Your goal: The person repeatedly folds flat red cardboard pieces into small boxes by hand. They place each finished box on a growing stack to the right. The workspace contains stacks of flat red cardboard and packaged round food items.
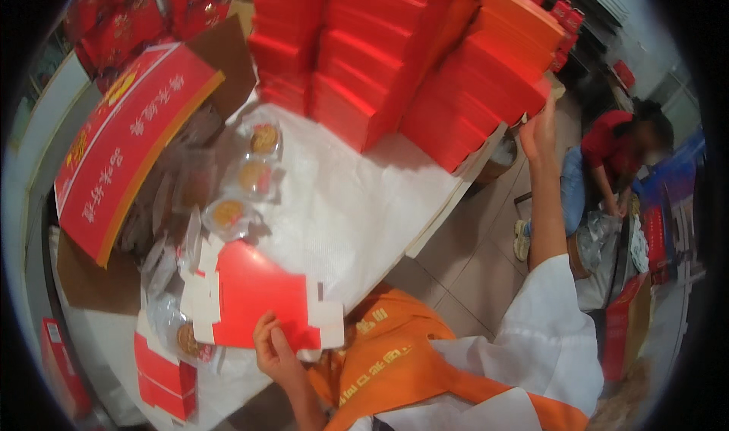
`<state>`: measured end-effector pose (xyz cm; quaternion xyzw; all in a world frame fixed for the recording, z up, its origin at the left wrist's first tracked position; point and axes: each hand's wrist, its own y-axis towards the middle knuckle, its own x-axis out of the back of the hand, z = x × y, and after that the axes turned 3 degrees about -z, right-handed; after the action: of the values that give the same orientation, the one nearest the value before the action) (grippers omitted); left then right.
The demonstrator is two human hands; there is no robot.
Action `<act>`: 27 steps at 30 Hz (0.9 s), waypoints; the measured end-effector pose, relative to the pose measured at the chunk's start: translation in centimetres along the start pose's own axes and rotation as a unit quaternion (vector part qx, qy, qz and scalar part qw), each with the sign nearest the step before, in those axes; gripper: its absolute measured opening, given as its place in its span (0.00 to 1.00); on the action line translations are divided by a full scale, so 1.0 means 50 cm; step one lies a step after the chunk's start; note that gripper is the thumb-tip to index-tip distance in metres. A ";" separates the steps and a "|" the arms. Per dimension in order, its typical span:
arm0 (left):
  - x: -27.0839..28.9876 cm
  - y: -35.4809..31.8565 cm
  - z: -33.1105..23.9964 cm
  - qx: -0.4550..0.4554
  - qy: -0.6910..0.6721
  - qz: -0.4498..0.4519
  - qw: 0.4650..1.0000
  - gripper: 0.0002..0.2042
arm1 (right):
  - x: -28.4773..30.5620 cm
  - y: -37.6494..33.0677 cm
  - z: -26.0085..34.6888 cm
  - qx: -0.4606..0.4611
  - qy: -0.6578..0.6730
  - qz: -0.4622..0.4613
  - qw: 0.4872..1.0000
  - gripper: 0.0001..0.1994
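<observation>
In front of me on the table lies a flat red-and-white carton blank (262, 290), its white flaps spread. My left hand (279, 353) pinches its near edge, thumb and fingers closed together. My right hand (541, 131) is stretched far out to the right, at the corner of a tall stack of red cartons (478, 89). Its fingers look extended and apart against the stack, though their tips are partly hidden. Left of the blank are round golden cakes in clear plastic packs (254, 177). A folded red-and-white box (163, 370) stands at the table's near left.
A large open cardboard box with a red printed flap (137, 150) holds clear packs at the left. More stacked red cartons (364, 59) rise at the back of the white-covered table (342, 203). A person in red (615, 150) sits beyond the tiled floor at the right.
</observation>
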<state>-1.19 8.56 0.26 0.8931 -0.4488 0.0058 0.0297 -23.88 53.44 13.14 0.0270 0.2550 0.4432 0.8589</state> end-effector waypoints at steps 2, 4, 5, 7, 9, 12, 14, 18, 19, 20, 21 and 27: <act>0.014 0.005 0.012 0.014 -0.012 -0.006 1.000 0.05 | -0.055 -0.012 -0.043 0.006 -0.035 -0.024 0.999 0.27; 0.012 0.005 -0.004 0.016 0.007 -0.014 1.000 0.05 | -0.009 -0.002 -0.050 0.011 -0.081 0.040 0.996 0.25; 0.016 0.006 -0.004 0.011 0.022 -0.011 1.000 0.05 | 0.037 0.003 -0.055 0.028 -0.100 0.103 0.989 0.24; 0.028 0.017 0.003 -0.018 0.052 -0.005 0.998 0.05 | 0.055 -0.030 -0.047 0.221 -0.166 0.054 0.960 0.23; 0.042 0.046 -0.012 -0.116 0.134 -0.031 0.984 0.06 | 0.001 -0.119 -0.053 0.383 -0.227 -0.032 0.895 0.23; 0.043 0.167 -0.039 -0.332 0.243 -0.037 0.911 0.11 | -0.082 -0.278 -0.121 0.385 -0.331 0.187 0.841 0.21; 0.035 0.286 -0.044 -0.379 0.321 0.008 0.868 0.13 | -0.076 -0.353 -0.297 0.010 -0.154 0.252 0.955 0.19; 0.058 0.499 -0.045 -0.381 0.490 -0.036 0.783 0.21 | -0.216 -0.451 -0.383 0.188 -0.357 0.529 0.747 0.17; 0.048 0.537 -0.062 -0.385 0.521 -0.050 0.760 0.23 | -0.217 -0.459 -0.391 0.221 -0.391 0.528 0.721 0.17; 0.047 0.567 -0.084 -0.393 0.573 -0.078 0.715 0.25 | -0.219 -0.468 -0.398 0.253 -0.424 0.524 0.694 0.17; 0.040 0.598 -0.108 -0.401 0.615 -0.107 0.670 0.28 | -0.222 -0.464 -0.399 0.233 -0.424 0.536 0.692 0.17; 0.007 0.847 -0.283 -0.451 0.687 -0.198 0.534 0.38 | -0.225 -0.440 -0.390 0.153 -0.430 0.548 0.701 0.17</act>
<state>-34.71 -16.11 16.41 0.5479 -0.0453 0.4085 0.7286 -21.81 27.88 -5.10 0.4806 -0.1382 0.7309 0.4644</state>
